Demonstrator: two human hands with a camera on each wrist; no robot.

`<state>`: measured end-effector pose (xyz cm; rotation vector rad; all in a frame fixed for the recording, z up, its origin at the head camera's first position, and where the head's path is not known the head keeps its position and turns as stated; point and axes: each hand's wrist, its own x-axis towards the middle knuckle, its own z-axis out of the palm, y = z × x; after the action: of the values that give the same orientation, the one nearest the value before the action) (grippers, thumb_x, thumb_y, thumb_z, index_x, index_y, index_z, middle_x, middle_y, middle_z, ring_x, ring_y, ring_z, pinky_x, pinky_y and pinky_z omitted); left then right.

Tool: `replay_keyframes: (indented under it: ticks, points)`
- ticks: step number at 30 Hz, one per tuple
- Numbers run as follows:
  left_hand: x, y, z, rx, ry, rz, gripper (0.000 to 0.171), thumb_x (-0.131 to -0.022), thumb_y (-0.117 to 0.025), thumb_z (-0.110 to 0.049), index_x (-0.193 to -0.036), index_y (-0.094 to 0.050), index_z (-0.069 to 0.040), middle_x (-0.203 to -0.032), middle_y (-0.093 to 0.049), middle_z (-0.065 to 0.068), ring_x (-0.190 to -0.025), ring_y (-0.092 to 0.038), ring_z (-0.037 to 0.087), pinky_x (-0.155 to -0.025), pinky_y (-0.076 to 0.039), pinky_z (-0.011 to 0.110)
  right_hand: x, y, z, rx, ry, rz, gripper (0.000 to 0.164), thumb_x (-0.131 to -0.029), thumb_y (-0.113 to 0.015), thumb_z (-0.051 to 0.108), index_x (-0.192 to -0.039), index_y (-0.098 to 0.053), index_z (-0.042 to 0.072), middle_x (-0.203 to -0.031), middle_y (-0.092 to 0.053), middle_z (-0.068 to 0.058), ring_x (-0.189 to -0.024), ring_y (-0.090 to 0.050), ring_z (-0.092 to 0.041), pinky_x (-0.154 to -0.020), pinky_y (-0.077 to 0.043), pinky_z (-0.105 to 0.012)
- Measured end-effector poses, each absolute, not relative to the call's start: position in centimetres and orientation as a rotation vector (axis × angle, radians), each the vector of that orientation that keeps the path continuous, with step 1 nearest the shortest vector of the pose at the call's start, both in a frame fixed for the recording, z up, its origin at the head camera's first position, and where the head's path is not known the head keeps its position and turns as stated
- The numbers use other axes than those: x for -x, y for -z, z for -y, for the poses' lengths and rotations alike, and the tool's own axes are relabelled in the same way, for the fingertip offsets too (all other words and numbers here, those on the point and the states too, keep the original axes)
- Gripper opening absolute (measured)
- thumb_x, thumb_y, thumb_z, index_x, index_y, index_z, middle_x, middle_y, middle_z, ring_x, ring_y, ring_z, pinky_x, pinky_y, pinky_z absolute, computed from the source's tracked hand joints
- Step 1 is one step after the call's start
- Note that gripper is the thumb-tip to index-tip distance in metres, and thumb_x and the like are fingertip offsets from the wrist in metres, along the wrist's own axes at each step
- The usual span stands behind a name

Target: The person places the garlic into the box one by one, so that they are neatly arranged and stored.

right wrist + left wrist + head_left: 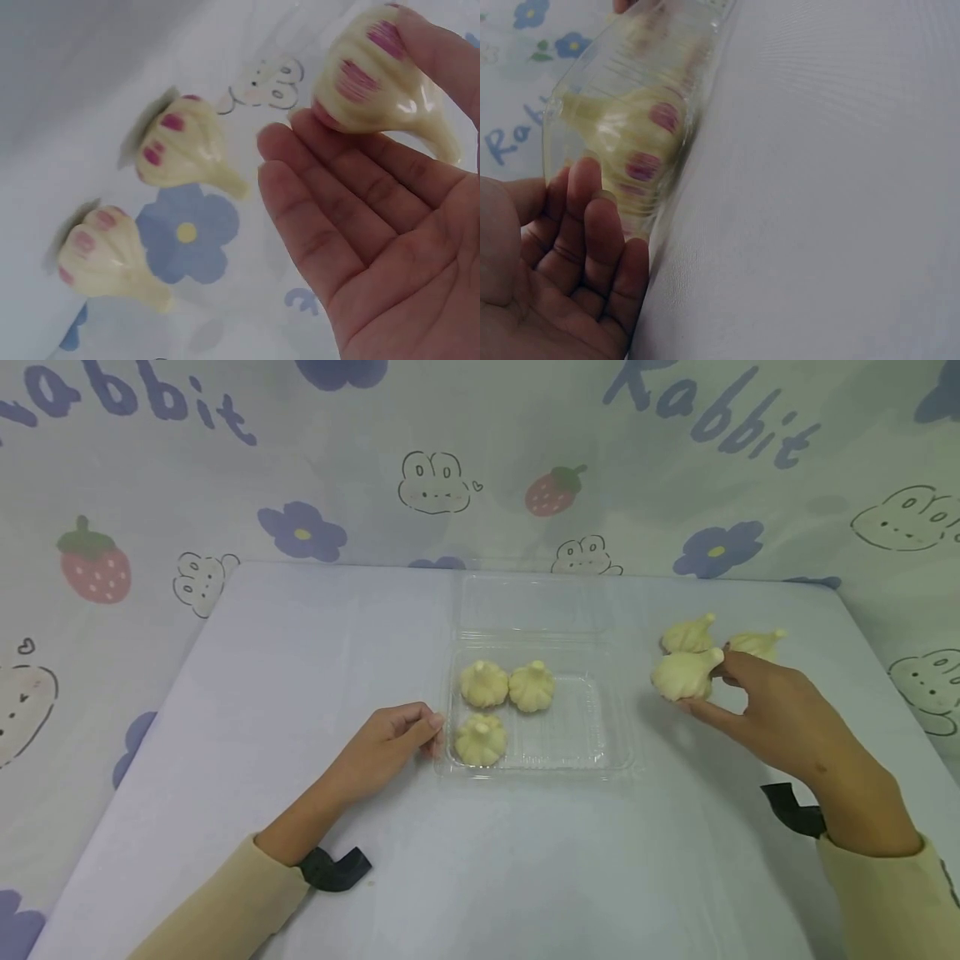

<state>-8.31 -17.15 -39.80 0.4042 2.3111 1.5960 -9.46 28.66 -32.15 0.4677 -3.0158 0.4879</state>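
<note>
My right hand [780, 710] pinches a garlic bulb [684, 675] between thumb and fingers, its stem pointing up and to the right. The right wrist view shows purple patches on the underside of this held garlic bulb [367, 75]. Two more garlic bulbs lie behind it, one left [688, 635] and one right [756, 645]. My left hand [386, 747] holds the left rim of a clear plastic container [570, 722], thumb on the rim and fingers bent beside the wall. Inside, along the left, sit three garlic bulbs [482, 741], stems up.
The container's clear lid [532, 603] lies folded back behind it. A white cloth [510, 860] covers the table. Behind stands a patterned cloth backdrop [495, 435] with rabbits, flowers and strawberries. Black straps [333, 868] show at both wrists.
</note>
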Motion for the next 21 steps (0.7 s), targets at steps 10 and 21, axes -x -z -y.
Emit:
replay_keyframes:
  ticks: [10,21]
  points:
    - [8.3,39.7,17.2,-0.413,-1.600,-2.307,0.032,-0.111,-0.054,-0.028,-0.089,-0.068,-0.009,-0.083,-0.066,0.005,-0.084,-0.062,0.024,-0.077,-0.052,0.032,9.0,31.0,-26.3,-0.659,-0.461,2.875,0.045,-0.081,-0.091,0.025,-0.111,-0.062,0.006,-0.107,-0.072,-0.014,-0.092,-0.069,-0.035,-0.076,-0.053,-0.056]
    - [8.3,39.7,17.1,-0.411,-1.599,-2.306,0.032,-0.111,-0.055,-0.028,-0.089,-0.067,-0.009,-0.083,-0.065,0.005,-0.084,-0.061,0.024,-0.077,-0.052,0.032,8.5,30.2,-23.4,-0.779,-0.419,2.928,0.061,-0.087,-0.087,0.033,-0.134,-0.062,0.004,-0.126,-0.070,-0.018,-0.108,-0.069,-0.037,-0.085,-0.054,-0.059]
